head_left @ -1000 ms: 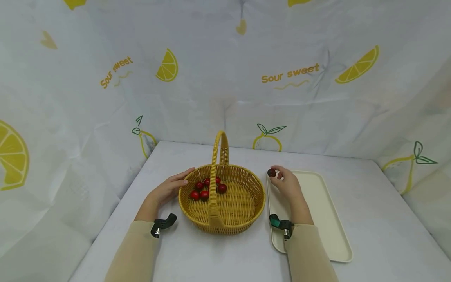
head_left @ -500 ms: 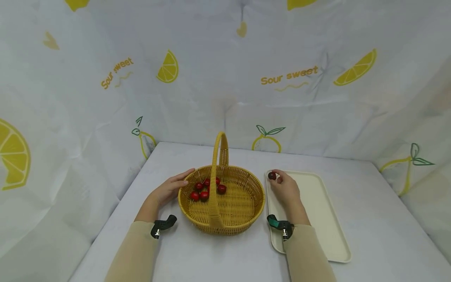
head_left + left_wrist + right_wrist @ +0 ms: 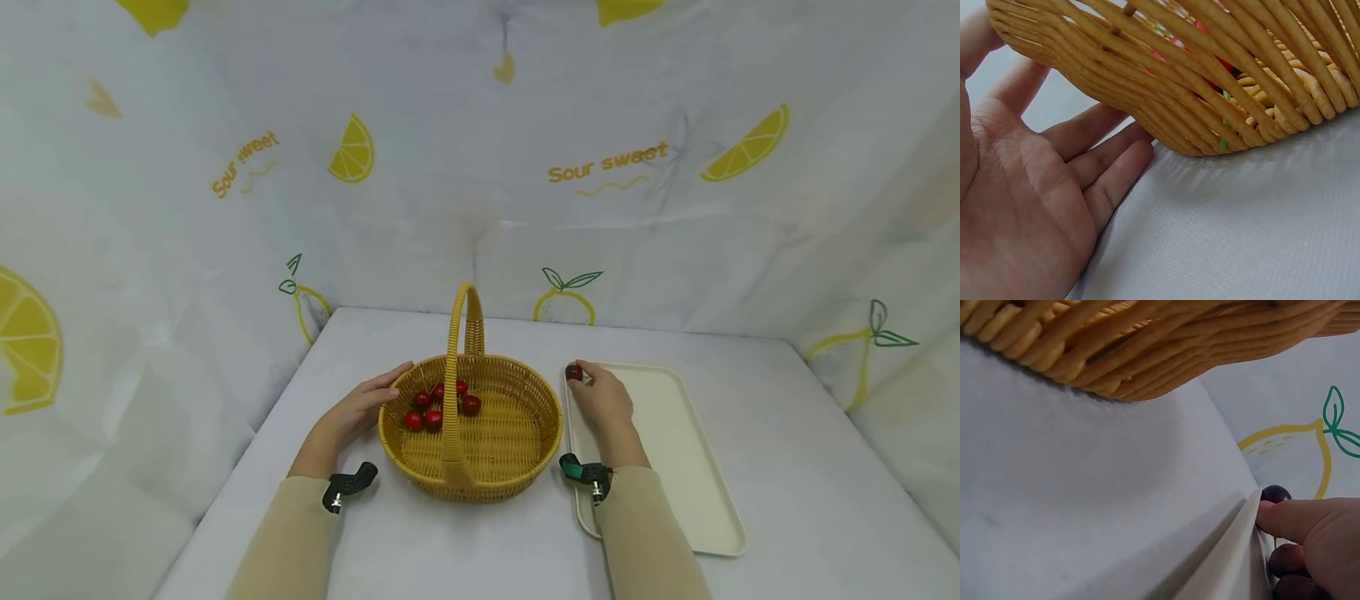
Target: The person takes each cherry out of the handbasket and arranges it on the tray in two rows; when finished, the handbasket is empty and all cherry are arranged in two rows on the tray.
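At the far left corner of the cream tray (image 3: pixel 675 450), my right hand (image 3: pixel 606 404) pinches a dark red cherry (image 3: pixel 573 372) between thumb and fingers. In the right wrist view, that cherry (image 3: pixel 1277 494) shows at the fingertips behind the tray's raised rim. Dark reddish round shapes, apparently more cherries (image 3: pixel 1288 560), sit beneath the fingers, partly hidden. My left hand (image 3: pixel 356 412) rests against the left side of the yellow wicker basket (image 3: pixel 498 462), its thumb at the rim and its fingers extended along the outside. Several red cherries (image 3: pixel 433 420) lie in the basket's left half.
The basket's tall arched handle (image 3: pixel 452 400) rises across its middle. A white cloth covers the table (image 3: pixel 465 554), and a lemon-printed curtain (image 3: pixel 420 225) hangs behind it. A narrow strip of table separates basket and tray.
My right hand has sunk slightly with the cherry at the tray's far left corner, its fingers drawn closer together. The left hand and basket have stayed in place; the head view has shifted slightly.
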Demonstrator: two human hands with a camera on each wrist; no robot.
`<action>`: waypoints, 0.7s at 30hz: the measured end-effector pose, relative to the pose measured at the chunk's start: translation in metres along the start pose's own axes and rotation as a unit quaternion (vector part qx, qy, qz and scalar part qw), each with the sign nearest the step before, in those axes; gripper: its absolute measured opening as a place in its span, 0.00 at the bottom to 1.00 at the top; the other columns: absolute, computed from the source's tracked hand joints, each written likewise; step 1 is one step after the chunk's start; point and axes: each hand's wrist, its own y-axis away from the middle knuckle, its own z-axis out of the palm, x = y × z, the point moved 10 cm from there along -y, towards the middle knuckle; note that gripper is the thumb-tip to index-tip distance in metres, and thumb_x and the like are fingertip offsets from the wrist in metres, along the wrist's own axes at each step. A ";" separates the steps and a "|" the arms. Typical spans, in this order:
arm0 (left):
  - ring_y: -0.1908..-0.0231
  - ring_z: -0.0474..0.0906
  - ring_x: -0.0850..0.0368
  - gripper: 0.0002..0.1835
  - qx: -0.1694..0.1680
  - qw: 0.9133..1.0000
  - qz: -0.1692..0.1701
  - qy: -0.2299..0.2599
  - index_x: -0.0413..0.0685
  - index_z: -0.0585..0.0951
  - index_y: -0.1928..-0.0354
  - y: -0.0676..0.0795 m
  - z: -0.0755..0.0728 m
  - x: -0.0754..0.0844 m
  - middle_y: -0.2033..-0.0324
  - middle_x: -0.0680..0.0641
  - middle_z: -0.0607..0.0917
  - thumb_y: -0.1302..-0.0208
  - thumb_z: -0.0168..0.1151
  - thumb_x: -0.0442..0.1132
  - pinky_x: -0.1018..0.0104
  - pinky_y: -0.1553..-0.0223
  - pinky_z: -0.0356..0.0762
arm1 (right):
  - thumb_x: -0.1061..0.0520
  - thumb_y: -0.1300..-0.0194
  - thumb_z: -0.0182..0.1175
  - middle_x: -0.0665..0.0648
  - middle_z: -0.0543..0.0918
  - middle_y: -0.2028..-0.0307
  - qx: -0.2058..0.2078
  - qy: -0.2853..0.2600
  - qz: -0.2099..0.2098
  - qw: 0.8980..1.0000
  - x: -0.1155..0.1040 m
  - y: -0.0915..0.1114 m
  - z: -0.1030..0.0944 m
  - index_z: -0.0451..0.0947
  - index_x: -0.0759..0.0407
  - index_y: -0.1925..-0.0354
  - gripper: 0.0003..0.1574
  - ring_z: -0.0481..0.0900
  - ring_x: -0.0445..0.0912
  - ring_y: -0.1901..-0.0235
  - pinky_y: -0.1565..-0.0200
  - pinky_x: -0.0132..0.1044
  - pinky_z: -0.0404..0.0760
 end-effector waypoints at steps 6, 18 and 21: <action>0.21 0.45 0.50 0.33 0.005 1.000 -0.002 0.000 0.55 0.64 0.21 -0.002 0.003 -0.004 0.21 0.52 0.59 0.26 0.57 0.42 0.40 0.24 0.40 | 0.47 0.28 0.59 0.64 0.85 0.55 -0.007 0.005 0.005 1.000 0.005 0.000 -0.001 0.69 0.55 0.26 0.36 0.81 0.58 0.58 0.60 0.52 0.78; 0.21 0.46 0.49 0.32 0.011 1.000 -0.001 -0.009 0.56 0.65 0.21 -0.003 -0.001 0.000 0.22 0.52 0.61 0.26 0.56 0.43 0.38 0.24 0.39 | 0.52 0.24 0.58 0.56 0.73 0.70 -0.047 -0.090 -0.007 0.995 -0.003 -0.001 -0.014 0.61 0.59 0.22 0.39 0.69 0.47 0.72 0.68 0.39 0.70; 0.21 0.45 0.49 0.32 0.007 1.000 -0.002 -0.010 0.56 0.64 0.21 -0.003 -0.002 -0.001 0.22 0.52 0.60 0.25 0.55 0.43 0.37 0.25 0.38 | 0.52 0.24 0.58 0.55 0.72 0.73 -0.054 -0.103 -0.027 0.993 -0.011 -0.001 -0.020 0.61 0.60 0.22 0.39 0.67 0.46 0.75 0.71 0.38 0.69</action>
